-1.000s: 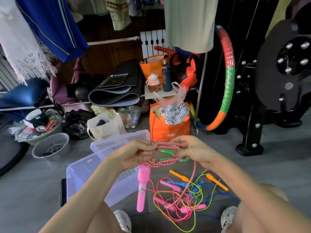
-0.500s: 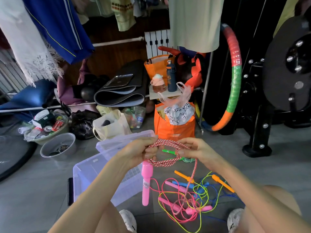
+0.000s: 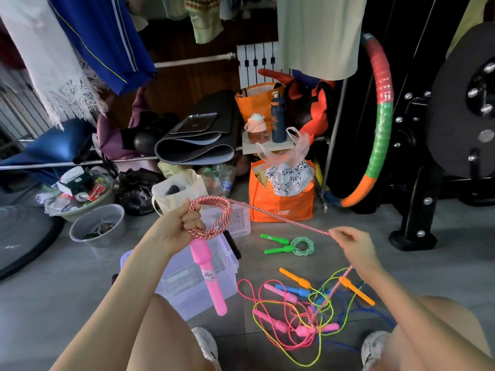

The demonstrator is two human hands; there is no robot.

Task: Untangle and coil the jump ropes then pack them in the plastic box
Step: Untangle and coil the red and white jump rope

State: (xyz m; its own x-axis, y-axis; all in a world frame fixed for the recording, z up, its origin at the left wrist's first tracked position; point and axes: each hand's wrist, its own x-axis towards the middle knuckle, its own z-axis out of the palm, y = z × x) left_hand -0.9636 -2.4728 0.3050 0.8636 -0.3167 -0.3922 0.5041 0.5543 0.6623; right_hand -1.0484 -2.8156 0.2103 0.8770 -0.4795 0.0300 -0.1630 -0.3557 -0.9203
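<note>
Grey tiled floor. Clear plastic box stands open-topped at 7 o'clock of frame centre. Green-handled rope, coiled, lies at 2 o'clock of the box, apart from it. Tangle of ropes with pink, blue and orange handles at 4 o'clock. Orange bag at 12 o'clock of the green-handled rope. Metal bowl at 10 o'clock of the box.

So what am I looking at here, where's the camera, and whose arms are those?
No machine here: a person wears a camera on the head, looking down at their own hands. The left hand grips a coil of red-and-white rope, its pink handle hanging below. The right hand pinches the same rope, stretched out between them. On the floor lie a clear plastic box, a green rope already coiled, and a tangle of coloured ropes.
</note>
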